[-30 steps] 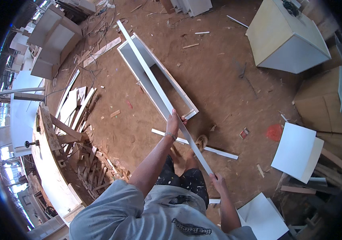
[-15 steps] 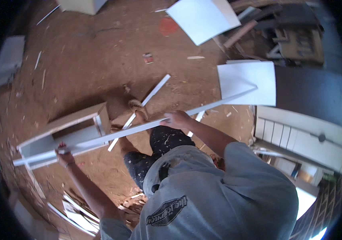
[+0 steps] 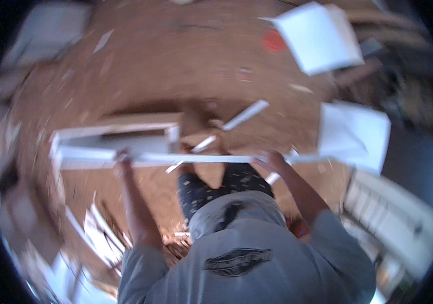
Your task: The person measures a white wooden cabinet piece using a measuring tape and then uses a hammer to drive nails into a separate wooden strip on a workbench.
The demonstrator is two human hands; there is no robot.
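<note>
A long, narrow white strip (image 3: 201, 158) spans the view almost level in front of my legs. My left hand (image 3: 123, 161) is closed around it toward its left part, above the near side of an open white box frame (image 3: 173, 138). Farther right, my right hand (image 3: 272, 162) grips the same strip, with the fingers over it. The strip's right end runs toward a white panel (image 3: 378, 137), and motion blur hides exactly where it stops. A shorter white strip (image 3: 246, 114) lies on the ground beyond my feet.
Brown earth floor (image 3: 160, 66) carries scattered offcuts. Another white panel (image 3: 312, 38) lies at the far right beside a red round patch (image 3: 273, 40). A white slatted cabinet piece (image 3: 393, 218) stands at the right. White offcuts (image 3: 97, 233) are heaped at the near left.
My view has turned, so the surroundings have shifted and blurred. The long strip, slanted before, now looks nearly level. Both hands still hold it.
</note>
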